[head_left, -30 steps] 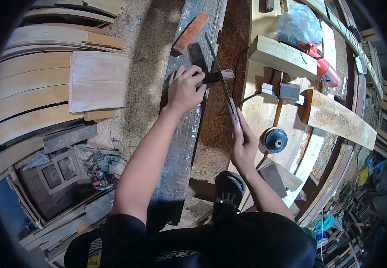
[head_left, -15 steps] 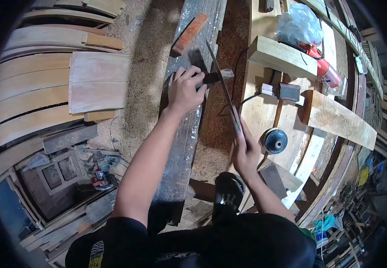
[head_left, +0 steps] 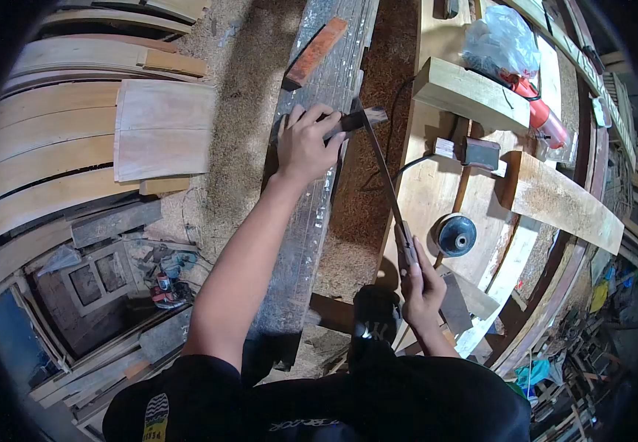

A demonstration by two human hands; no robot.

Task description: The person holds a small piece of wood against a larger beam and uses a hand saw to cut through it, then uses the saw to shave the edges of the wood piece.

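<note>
My left hand [head_left: 305, 144] presses a small dark wooden piece [head_left: 358, 119] down on a long grey metal beam [head_left: 311, 199]. The piece sticks out past the beam's right edge. My right hand [head_left: 422, 278] grips the handle of a long thin file [head_left: 382, 166], pulled back toward my body. The file's far tip rests on the dark piece, just right of my left fingers.
A reddish wooden block [head_left: 316, 51] lies farther along the beam. Right of it are a sawdust heap [head_left: 367, 191], pale planks [head_left: 566, 200], a round black sanding disc [head_left: 454, 234], a dark power tool [head_left: 479, 153] with cord and a red tool [head_left: 546, 116]. Curved boards [head_left: 61, 147] are stacked left.
My right hand has drawn the file back toward me, so only its tip now lies on the dark piece. My left hand has stayed on the piece.
</note>
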